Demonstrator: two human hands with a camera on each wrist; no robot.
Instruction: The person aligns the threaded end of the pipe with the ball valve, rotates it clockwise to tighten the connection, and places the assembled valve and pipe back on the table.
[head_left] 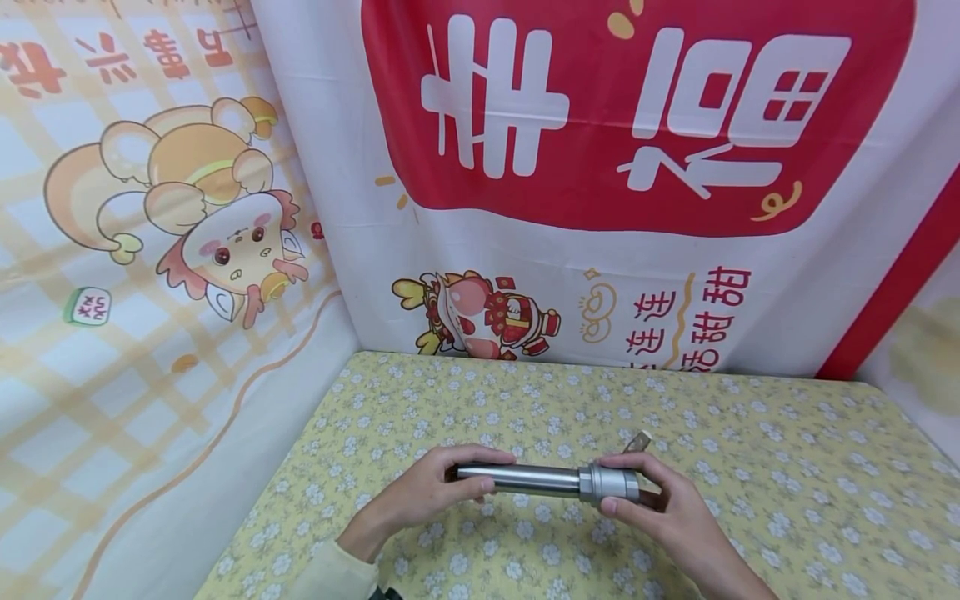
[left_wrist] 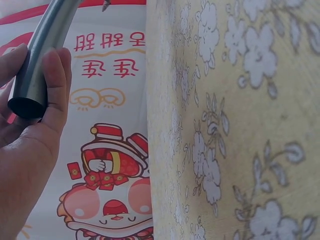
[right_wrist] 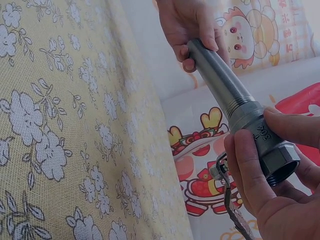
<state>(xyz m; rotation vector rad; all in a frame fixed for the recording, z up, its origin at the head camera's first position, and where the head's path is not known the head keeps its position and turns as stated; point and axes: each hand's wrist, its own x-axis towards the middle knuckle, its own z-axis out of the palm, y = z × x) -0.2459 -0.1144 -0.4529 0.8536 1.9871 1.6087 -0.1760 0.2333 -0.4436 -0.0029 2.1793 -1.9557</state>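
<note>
One steel pipe (head_left: 536, 478), joined to a ball valve (head_left: 611, 483), is held above the floral tablecloth (head_left: 450, 396): left hand (head_left: 435, 485) with fingers curled round the pipe, right hand (head_left: 675, 504) gripping the valve. Only the right wrist view shows "304" and the valve's open bore. Behind, a red-and-white banner (head_left: 592, 204) reads "幸福".

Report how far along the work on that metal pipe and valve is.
Looks done: the pipe meets the valve, its threaded end apparently in the valve's mouth.
In hand: the left hand grips the pipe's far end, the right hand the valve.
Left: exposed threads suggest more turning may remain; how tight the joint is can't be seen.
</note>
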